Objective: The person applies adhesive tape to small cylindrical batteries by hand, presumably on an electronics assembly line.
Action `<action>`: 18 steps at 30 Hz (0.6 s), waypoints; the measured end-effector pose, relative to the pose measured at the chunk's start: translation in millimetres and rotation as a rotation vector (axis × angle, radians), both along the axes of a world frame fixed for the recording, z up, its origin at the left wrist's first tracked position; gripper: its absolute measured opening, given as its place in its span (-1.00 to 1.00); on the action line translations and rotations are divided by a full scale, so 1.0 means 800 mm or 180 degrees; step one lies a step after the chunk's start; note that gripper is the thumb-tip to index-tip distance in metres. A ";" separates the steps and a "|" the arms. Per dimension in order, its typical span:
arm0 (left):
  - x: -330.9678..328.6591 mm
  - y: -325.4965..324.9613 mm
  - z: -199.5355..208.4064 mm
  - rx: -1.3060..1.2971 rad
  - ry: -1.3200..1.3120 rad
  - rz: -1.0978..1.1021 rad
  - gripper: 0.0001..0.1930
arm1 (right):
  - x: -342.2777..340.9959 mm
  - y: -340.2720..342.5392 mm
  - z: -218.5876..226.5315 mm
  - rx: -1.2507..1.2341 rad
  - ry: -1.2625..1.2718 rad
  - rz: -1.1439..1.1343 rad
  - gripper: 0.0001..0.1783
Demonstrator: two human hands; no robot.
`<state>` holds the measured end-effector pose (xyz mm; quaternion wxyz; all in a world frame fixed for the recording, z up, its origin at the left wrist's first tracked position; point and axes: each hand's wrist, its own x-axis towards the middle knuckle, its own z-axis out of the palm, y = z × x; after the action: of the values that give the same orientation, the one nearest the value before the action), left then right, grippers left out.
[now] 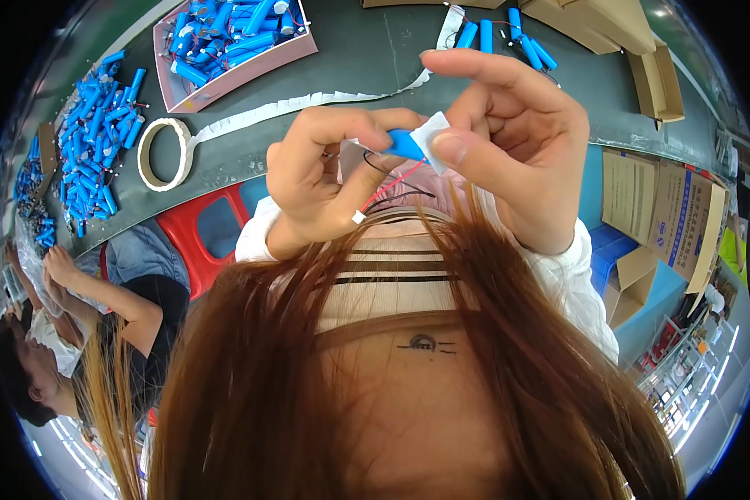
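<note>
My left hand [329, 167] is closed round a blue cylindrical battery cell [405, 145], thumb and forefinger gripping its body. A red wire and a black wire run from the cell to a small white connector [358, 217] below my left palm. On the cell's right end sits a white tape piece [430, 132]. My right hand [525, 142] pinches that piece, its thumb pressing on the front and its forefinger stretched up and away to the left. The fingers behind the tape are partly hidden.
A pink box [304, 46] full of blue cells stands at the back left. Nearer left lie a pile of cells [92, 158] and a tape roll [165, 155], its white strip [283, 107] trailing across the dark table. Cardboard boxes [654, 83] stand right; another person [133, 308] works left.
</note>
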<state>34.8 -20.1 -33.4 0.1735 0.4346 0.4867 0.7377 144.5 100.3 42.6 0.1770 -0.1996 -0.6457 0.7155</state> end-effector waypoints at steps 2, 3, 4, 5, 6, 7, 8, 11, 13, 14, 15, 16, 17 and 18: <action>-0.004 0.000 -0.001 -0.0012 0.0173 0.0030 -0.75 | -0.001 0.002 -0.001 -0.0005 -0.0081 0.0058 -0.54; -0.006 0.000 -0.002 0.0001 0.0396 0.0080 -0.75 | -0.002 0.003 -0.002 -0.0007 -0.0166 0.0108 -0.55; -0.007 0.001 -0.003 0.0015 0.0620 0.0131 -0.74 | -0.003 0.004 -0.007 -0.0002 -0.0162 0.0103 -0.55; -0.007 0.001 -0.004 0.0022 0.0625 0.0127 -0.74 | -0.004 0.006 -0.014 -0.0164 -0.0107 0.0090 -0.58; -0.008 0.001 -0.004 0.0043 0.0527 0.0045 -0.75 | -0.006 0.007 -0.018 -0.0330 -0.0041 0.0091 -0.62; -0.009 0.001 -0.004 0.0066 0.0430 -0.0035 -0.76 | -0.007 0.008 -0.019 -0.0326 -0.0023 0.0101 -0.62; -0.010 0.000 -0.001 0.0070 0.0450 -0.0025 -0.76 | -0.009 0.010 -0.019 -0.0538 -0.0119 0.0194 -0.58; -0.011 -0.005 0.011 -0.0157 0.0185 -0.0321 -0.78 | -0.011 0.006 -0.024 -0.0798 -0.0025 0.0211 -0.56; -0.012 -0.003 0.011 -0.0290 -0.0052 -0.0475 -0.79 | -0.010 0.002 -0.037 -0.0829 0.0173 0.0119 -0.57; -0.011 -0.003 0.010 -0.0304 -0.0303 -0.0560 -0.77 | -0.010 -0.001 -0.046 0.0271 0.0506 -0.0185 -0.62; -0.011 -0.002 0.010 -0.0276 -0.0267 -0.0551 -0.77 | -0.010 -0.003 -0.051 0.1378 0.0828 -0.0515 -0.66; -0.012 0.000 0.009 -0.0227 -0.0384 -0.0662 -0.76 | -0.006 -0.001 -0.053 0.1484 0.0898 -0.0444 -0.75; -0.012 0.001 0.009 -0.0180 -0.0500 -0.0774 -0.76 | -0.010 0.003 -0.055 0.1510 0.0934 -0.0438 -0.75; -0.009 -0.001 0.010 -0.0279 -0.0835 -0.0818 -0.74 | -0.014 0.007 -0.057 0.1493 0.1064 -0.0243 -0.76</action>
<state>27.6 -21.1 -25.7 0.3470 0.3853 0.4321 0.7378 133.6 105.8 -2.7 0.3491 -0.0567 -0.7473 0.5625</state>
